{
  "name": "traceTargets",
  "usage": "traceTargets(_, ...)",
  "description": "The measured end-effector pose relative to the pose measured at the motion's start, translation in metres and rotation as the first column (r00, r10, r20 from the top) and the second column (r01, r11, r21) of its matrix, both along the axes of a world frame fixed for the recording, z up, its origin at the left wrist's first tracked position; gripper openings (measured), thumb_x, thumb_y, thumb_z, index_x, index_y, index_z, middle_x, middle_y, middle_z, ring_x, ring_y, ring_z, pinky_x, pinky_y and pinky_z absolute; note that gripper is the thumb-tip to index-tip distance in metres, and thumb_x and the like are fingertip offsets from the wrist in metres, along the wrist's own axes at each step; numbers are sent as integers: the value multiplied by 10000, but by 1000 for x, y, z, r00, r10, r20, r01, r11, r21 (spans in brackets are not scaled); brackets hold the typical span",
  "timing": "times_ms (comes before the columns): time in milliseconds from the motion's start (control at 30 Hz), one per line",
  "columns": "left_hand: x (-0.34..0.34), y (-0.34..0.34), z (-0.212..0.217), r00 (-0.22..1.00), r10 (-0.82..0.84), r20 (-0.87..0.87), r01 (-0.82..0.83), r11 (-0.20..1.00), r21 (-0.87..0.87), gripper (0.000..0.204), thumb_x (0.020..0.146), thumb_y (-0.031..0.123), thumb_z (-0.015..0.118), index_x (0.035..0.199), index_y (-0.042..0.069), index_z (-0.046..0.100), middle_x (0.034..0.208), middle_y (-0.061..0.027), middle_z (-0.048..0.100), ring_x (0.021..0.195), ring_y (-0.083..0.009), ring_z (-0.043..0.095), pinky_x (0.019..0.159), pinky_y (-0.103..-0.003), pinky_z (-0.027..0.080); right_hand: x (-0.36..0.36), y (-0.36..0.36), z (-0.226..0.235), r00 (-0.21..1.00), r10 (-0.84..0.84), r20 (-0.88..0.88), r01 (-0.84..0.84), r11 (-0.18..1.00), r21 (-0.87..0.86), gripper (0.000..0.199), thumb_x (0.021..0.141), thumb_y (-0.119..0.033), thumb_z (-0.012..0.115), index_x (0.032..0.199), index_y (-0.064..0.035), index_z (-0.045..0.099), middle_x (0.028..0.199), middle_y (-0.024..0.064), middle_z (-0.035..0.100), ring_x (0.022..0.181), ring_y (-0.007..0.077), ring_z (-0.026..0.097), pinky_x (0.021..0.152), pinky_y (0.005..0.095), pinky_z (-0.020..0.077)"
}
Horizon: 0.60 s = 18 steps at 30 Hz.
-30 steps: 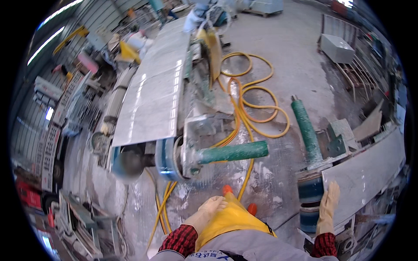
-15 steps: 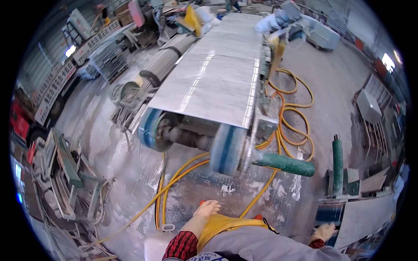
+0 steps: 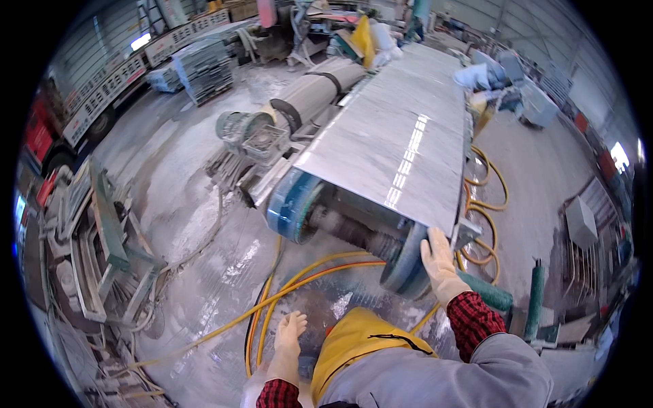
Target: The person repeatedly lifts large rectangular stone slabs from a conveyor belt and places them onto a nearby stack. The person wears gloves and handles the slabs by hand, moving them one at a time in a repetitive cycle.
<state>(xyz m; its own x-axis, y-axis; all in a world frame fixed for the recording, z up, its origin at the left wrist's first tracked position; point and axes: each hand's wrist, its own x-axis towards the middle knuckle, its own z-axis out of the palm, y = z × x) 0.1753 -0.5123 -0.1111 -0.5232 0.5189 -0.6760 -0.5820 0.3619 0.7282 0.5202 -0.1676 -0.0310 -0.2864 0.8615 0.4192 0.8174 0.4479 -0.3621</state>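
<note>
At the far left of the frame stand metal racks (image 3: pixel 102 238) on the wet, dusty floor (image 3: pixel 197 224). Low in the middle, the left hand (image 3: pixel 289 336) hangs free above yellow hoses (image 3: pixel 299 285), its fingers (image 3: pixel 294 319) loosely spread and holding nothing. Above it, a long grey stone slab (image 3: pixel 401 136) lies on a roller conveyor, running from centre to the upper middle. At lower right, the gloved right hand (image 3: pixel 439 262) rests its spread fingers (image 3: pixel 435 241) flat against the slab's near corner, beside the blue end roller (image 3: pixel 408 262).
</note>
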Motion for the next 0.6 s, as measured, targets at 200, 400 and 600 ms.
traceTargets(200, -8, 10, 18, 1000, -4, -2, 4, 1000, -21, 368, 1113, 293, 577, 1321, -1, 653, 1221, -167, 770, 1079, -232, 746, 953, -345, 599, 19, 99, -26, 963, -15, 270, -19, 992, 124, 541, 1038, -331, 605, 1441, 28, 569, 1487, 311, 570, 1384, 477, 528, 1203, 514, 411)
traceTargets(400, -75, 51, 41, 987, 121, -103, -123, 992, -19, 278, 1058, 243, 693, 1196, 2, 680, 1097, -134, 793, 941, -185, 770, 795, -315, 624, 4, 162, -23, 956, -166, 243, 176, 984, -20, 562, 1052, -325, 590, 1543, -60, 518, 1584, 236, 520, 1474, 456, 456, 1262, 514, 344)
traceTargets(600, -115, 132, 79, 972, -29, -234, 19, 999, -44, 313, 1088, 258, 651, 1209, -30, 673, 1144, -171, 781, 1006, -232, 771, 896, -350, 634, 9, 233, -27, 946, -265, 186, 262, 964, 40, 534, 1035, -299, 595, 1509, -57, 553, 1579, 191, 538, 1482, 412, 453, 1267, 525, 316)
